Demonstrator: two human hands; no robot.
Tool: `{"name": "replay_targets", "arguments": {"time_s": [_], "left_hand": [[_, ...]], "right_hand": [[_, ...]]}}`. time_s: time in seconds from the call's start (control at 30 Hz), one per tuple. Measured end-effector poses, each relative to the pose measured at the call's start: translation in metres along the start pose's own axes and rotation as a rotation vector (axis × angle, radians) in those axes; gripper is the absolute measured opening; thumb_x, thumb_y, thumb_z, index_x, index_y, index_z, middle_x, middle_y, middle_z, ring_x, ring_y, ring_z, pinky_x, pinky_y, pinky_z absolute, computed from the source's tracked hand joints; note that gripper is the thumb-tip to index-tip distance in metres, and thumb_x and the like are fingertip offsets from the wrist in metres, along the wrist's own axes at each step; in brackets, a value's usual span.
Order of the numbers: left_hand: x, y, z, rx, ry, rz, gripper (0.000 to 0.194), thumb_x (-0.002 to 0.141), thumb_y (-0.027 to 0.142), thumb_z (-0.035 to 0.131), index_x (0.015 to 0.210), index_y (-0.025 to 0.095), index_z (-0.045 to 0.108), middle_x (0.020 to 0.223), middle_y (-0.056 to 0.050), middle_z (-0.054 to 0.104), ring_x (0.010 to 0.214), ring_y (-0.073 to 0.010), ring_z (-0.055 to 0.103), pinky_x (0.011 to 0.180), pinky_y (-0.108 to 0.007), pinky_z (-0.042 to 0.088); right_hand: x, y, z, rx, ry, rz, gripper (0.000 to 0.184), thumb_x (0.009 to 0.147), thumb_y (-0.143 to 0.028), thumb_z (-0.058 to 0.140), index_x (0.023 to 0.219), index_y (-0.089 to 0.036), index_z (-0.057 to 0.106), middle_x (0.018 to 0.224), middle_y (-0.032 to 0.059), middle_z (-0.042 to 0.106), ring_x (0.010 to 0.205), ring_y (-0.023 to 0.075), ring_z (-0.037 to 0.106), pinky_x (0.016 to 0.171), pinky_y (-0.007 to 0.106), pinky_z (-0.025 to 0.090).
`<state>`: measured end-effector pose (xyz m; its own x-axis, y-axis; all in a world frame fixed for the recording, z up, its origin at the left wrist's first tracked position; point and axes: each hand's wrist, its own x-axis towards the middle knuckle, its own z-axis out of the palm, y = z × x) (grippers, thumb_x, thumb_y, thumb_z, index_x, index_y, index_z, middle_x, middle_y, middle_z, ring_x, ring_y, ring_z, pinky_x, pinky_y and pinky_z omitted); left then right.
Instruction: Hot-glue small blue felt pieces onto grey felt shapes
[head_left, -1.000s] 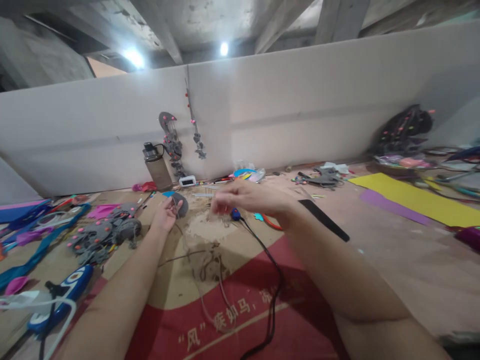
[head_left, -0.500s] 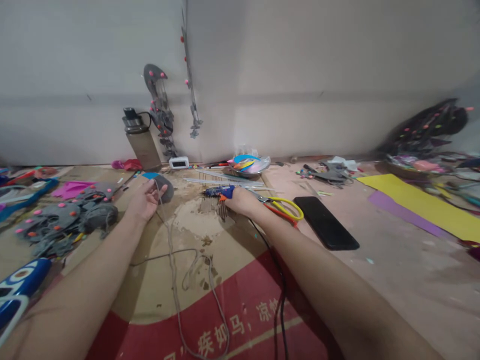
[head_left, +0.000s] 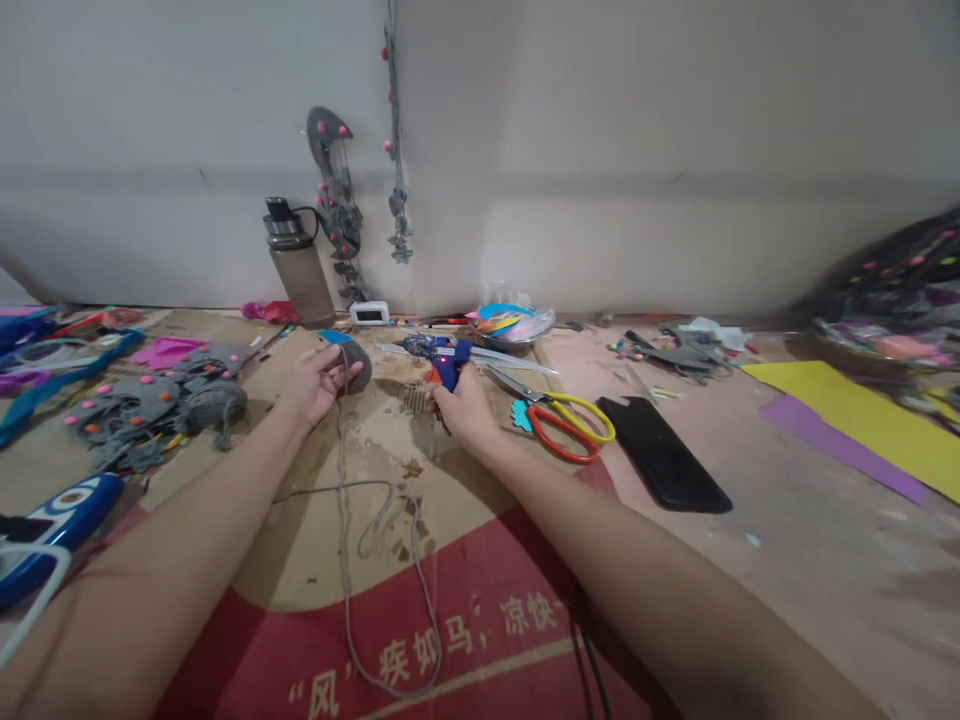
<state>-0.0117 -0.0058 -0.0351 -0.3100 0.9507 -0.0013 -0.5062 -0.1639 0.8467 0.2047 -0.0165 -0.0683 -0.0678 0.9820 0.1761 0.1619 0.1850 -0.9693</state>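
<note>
Looks early: our left hand [head_left: 315,385] pinches the grey piece [head_left: 362,372] and cord [head_left: 344,560], our right hand [head_left: 466,408] grips the glue gun [head_left: 448,360] over the cardboard [head_left: 300,560]; most cord's loose, can't tell what's glued.

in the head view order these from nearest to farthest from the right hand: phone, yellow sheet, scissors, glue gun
1. Glue gun: held in the right hand.
2. Scissors: just to its right.
3. Phone: farther right, past the scissors.
4. Yellow sheet: far right.
</note>
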Motion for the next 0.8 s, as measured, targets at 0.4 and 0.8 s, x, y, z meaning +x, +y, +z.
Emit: {"name": "replay_targets", "arguments": {"time_s": [0.4, 0.8], "left_hand": [[-0.009, 0.0, 0.027, -0.024, -0.113, 0.058, 0.009, 0.078, 0.004, 0.056, 0.074, 0.012, 0.057, 0.07, -0.004, 0.067, 0.062, -0.0105, 0.064, 0.066, -0.028, 0.059], [-0.011, -0.033, 0.06, 0.069, -0.139, 0.136, 0.012, 0.067, 0.014, 0.07, 0.07, 0.012, 0.059, 0.066, 0.0, 0.06, 0.059, -0.0082, 0.059, 0.063, -0.027, 0.059]], "right_hand": [[0.005, -0.019, -0.014, 0.245, 0.054, -0.023, 0.024, 0.069, -0.016, 0.052, 0.091, -0.021, 0.042, 0.084, -0.0006, 0.06, 0.053, 0.0078, 0.05, 0.045, 0.02, 0.04], [0.001, -0.003, -0.013, 0.095, 0.317, -0.239, 0.026, 0.078, -0.028, 0.052, 0.102, -0.02, 0.048, 0.089, 0.0039, 0.059, 0.08, 0.0181, 0.056, 0.073, 0.034, 0.049]]}}
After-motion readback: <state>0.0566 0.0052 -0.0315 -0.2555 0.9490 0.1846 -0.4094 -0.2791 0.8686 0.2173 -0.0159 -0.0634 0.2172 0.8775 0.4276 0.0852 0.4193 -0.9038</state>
